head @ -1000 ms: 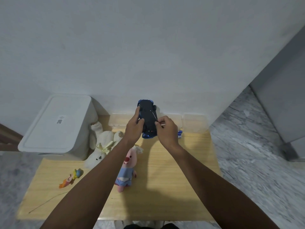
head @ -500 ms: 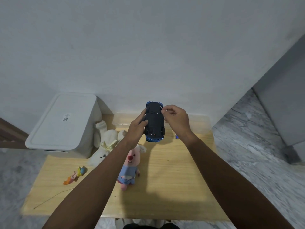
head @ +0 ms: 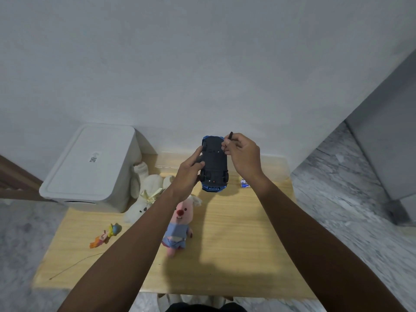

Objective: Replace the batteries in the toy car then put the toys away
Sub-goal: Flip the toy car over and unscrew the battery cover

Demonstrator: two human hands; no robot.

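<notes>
While held belly-up above the pale wooden tabletop (head: pixel 236 255), blue plastic toy car with black underside (head: pixel 213 164) sits clamped in left hand (head: pixel 190 174), fingers and thumb curled round its near flank; right hand (head: pixel 244 154) just beside the car's far corner, fingertips pinched on a thin dark screwdriver (head: pixel 227 140), tip seemingly at a small pale screw near the wheel, contact too small to confirm; judged step: loosening the battery cover, batteries not yet swapped.

Likely troubles from here: tip slipping off the screw head if driven at a tilt, since the car hangs unsupported in the air; freed screw dropping past the hands onto the marble floor; grip twisting under torque and the car rolling in the palm.

Below the left wrist, pink plush animal in blue shirt (head: pixel 177 226); beyond that forearm, white plush rabbit (head: pixel 144 192), small orange figurine (head: pixel 105 236) and white lidded storage bin (head: pixel 90 167); just under the right wrist, small blue-and-white pack, perhaps batteries (head: pixel 244 183); behind both hands, clear plastic box (head: pixel 274 164) against the wall.
</notes>
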